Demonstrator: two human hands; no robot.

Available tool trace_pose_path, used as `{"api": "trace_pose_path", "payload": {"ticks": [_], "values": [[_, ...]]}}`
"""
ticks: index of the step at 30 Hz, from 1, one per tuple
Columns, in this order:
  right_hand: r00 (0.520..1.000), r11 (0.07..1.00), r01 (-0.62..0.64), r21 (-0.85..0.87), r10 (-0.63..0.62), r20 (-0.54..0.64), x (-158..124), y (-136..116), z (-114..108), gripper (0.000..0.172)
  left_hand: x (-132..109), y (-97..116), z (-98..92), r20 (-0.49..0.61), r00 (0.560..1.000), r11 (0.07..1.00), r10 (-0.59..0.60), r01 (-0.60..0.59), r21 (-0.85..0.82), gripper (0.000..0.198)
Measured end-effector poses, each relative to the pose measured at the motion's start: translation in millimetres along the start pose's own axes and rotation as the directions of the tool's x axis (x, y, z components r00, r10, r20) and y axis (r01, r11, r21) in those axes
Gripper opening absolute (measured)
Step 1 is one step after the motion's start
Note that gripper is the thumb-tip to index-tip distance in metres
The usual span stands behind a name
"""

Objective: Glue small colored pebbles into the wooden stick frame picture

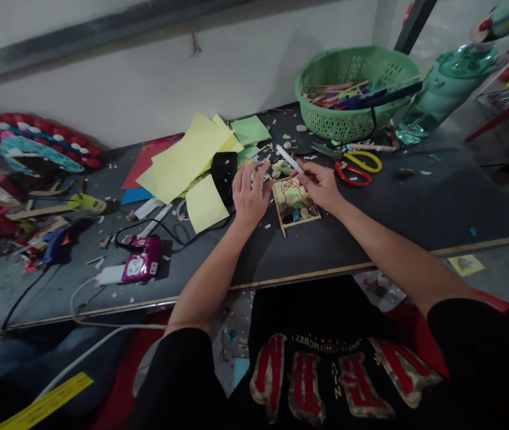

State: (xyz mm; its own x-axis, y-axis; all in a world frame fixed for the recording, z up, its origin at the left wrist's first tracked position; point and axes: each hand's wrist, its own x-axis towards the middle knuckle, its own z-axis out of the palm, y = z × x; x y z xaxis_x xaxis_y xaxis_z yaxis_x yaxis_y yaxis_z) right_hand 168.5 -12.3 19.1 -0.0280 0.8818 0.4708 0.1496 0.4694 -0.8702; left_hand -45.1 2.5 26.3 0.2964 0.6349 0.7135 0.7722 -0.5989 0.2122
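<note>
My right hand point(319, 182) pinches one end of a narrow white strip point(287, 157), which slants up and to the left. Below it on the dark table lies a small stick-framed picture point(299, 214) with a yellowish backing, red curved lines near the top and several coloured pebbles along the bottom. My left hand point(252, 191) is at the picture's upper left, its fingers apart and slightly bent, with nothing visible in them. Beyond both hands is a scatter of small stones and paper scraps point(278, 167). My right fingers partly cover the picture's top right corner.
Red-handled scissors point(353, 174) and yellow-handled scissors point(364, 160) lie to the right, before a green basket point(348, 122) of sticks and tools. A green bottle point(451, 89) stands beside it. Coloured paper sheets point(178, 161), a purple power socket point(142, 260) and cables lie left.
</note>
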Motion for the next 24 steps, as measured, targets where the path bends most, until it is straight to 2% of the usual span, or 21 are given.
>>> {"api": "trace_pose_path", "payload": {"ticks": [5, 8, 11, 14, 19, 24], "values": [[1.000, 0.992, 0.031, -0.123, -0.031, 0.001, 0.0, 1.5, 0.1, 0.045, 0.0, 0.5, -0.1, 0.058, 0.998, 0.998, 0.023, -0.020, -0.062, 0.045], [0.991, 0.975, 0.117, -0.188, -0.103, 0.081, -0.1, 1.4, -0.7, 0.043, -1.9, 5.1, -1.0, 0.072, 0.997, 0.998, 0.037, -0.033, -0.057, 0.045], [0.958, 0.946, 0.245, -0.211, -0.203, 0.200, -1.2, 0.9, -0.6, 0.036, -2.8, 8.0, -2.0, 0.074, 0.997, 0.999, 0.006, -0.002, -0.052, 0.043], [0.933, 0.921, 0.324, -0.216, -0.273, 0.235, -2.2, -1.3, -1.0, 0.030, -2.4, 7.2, -1.6, 0.110, 0.994, 0.998, -0.021, 0.027, -0.055, 0.035], [0.936, 0.909, 0.320, -0.268, -0.259, 0.239, -1.0, -5.2, -4.8, 0.037, -1.4, 4.3, 0.0, 0.106, 0.994, 1.000, 0.008, -0.005, -0.031, 0.028], [0.931, 0.841, 0.349, -0.413, -0.260, 0.256, -2.2, -7.0, -4.6, 0.041, -0.9, 3.6, -0.2, 0.115, 0.991, 0.998, 0.063, -0.060, -0.033, 0.029]]}}
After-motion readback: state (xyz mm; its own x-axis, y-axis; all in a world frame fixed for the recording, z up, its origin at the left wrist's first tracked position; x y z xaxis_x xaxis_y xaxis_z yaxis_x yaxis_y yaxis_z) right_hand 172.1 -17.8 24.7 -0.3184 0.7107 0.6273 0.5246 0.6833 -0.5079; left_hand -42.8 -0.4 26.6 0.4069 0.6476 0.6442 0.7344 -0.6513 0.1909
